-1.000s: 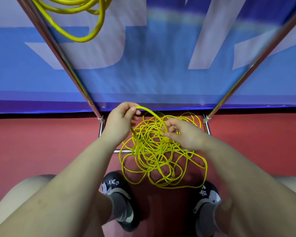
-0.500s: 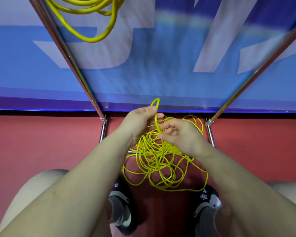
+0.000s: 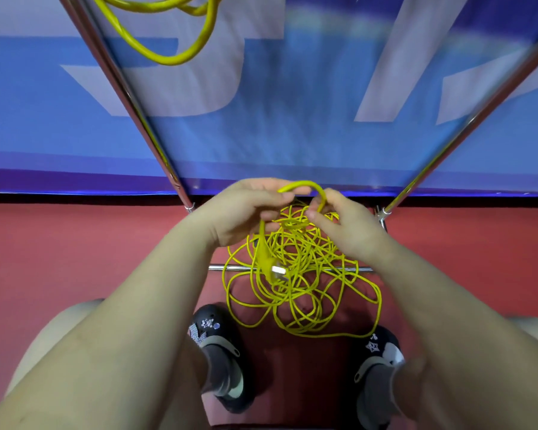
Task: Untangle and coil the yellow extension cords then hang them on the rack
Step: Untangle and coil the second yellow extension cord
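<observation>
A tangled yellow extension cord (image 3: 302,293) lies in a loose heap on the red floor between my feet. Its plug end (image 3: 275,271) with a white tip dangles over the heap from a strand that my left hand (image 3: 246,209) grips. My right hand (image 3: 345,225) pinches the same strand, which arches between both hands just above the tangle. A second yellow cord (image 3: 180,35), coiled, hangs at the top left on the rack's slanted metal pole (image 3: 128,97).
The rack's right pole (image 3: 466,131) slants up to the right, and its low crossbar (image 3: 364,269) runs under the heap. A blue and white banner (image 3: 292,119) stands behind. My two dark shoes (image 3: 221,352) flank the cord.
Both hands have lifted the strand and drawn closer together. The plug end now hangs free below my left hand, and the upright loop has become an arch between the hands.
</observation>
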Demonstrator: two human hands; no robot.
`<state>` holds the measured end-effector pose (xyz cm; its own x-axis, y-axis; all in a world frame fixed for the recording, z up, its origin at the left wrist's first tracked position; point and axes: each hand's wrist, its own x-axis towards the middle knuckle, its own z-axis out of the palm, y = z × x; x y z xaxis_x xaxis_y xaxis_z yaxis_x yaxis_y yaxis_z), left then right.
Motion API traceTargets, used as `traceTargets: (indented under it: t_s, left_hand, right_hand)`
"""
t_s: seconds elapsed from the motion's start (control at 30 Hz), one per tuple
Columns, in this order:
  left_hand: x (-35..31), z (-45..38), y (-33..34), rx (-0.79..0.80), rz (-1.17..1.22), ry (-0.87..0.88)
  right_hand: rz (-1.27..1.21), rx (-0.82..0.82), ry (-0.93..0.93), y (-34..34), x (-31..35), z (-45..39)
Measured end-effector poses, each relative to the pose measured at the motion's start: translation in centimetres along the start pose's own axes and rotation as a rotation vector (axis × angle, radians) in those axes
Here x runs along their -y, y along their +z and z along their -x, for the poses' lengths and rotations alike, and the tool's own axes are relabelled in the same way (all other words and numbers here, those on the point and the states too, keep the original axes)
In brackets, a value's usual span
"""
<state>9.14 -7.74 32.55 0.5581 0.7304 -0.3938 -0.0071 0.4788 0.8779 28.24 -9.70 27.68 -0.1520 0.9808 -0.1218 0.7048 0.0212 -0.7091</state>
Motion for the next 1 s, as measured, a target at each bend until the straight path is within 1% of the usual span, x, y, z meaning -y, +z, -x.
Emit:
traceTargets:
  t_s: [0.07,0.1,0.13,0.2,0.27,0.37,0.47,0.57,0.6,0.7,0.83,0.9,0.97,1.0]
  left_hand:
    - [-0.5,0.3,-0.9,-0.061,0.1,0.083]
    - [-0.8,0.4,-1.4,-0.095,0.172,0.123]
    - [-1.1,0.6,-1.7,-0.128,0.23,0.153]
    - [-1.4,0.9,-2.2,-0.166,0.256,0.167]
    - [-1.3,1.1,-2.0,-0.147,0.203,0.142]
    - [-0.7,1.1,-1.2,-0.068,0.118,0.091]
    - [-0.4,1.1,-0.7,-0.017,0.029,0.062]
    - [-0.1,0.8,-0.5,-0.049,-0.006,0.058]
    - [0.0,0.7,-0.6,-0.077,-0.005,0.06]
    - [0.1,0.5,-0.7,-0.171,-0.009,0.057]
    - [0.7,0.4,-0.9,-0.23,-0.057,0.027]
    - [0.9,0.4,-0.9,-0.263,-0.07,0.027]
    - [1.0,0.4,-1.1,-0.306,-0.094,0.028]
    - [1.1,0.5,-1.2,-0.327,-0.105,0.028]
  right_hand:
    - [0.132,0.179,0.058,0.7,-0.8,0.4]
    - [0.151,0.243,0.073,1.4,-1.3,0.6]
    - [0.093,0.258,0.088,2.1,-1.8,0.8]
    - [-0.136,0.187,0.138,2.8,-1.7,1.1]
    - [-0.321,0.066,0.18,2.6,-1.3,0.7]
    - [-0.42,-0.052,0.149,1.7,-0.2,0.2]
    - [-0.456,-0.061,0.089,1.8,0.6,0.0]
    - [-0.53,-0.027,0.079,2.1,1.1,-0.1]
    - [-0.521,-0.019,0.083,2.1,1.1,-0.1]
    - [-0.361,0.058,0.118,1.7,0.5,0.0]
    - [-0.193,0.287,0.206,2.1,-0.7,0.5]
    - [-0.18,0.382,0.255,2.8,-2.0,0.8]
    - [-0.163,0.413,0.269,2.9,-2.8,1.1]
    - [-0.1,0.418,0.256,2.8,-3.1,1.3]
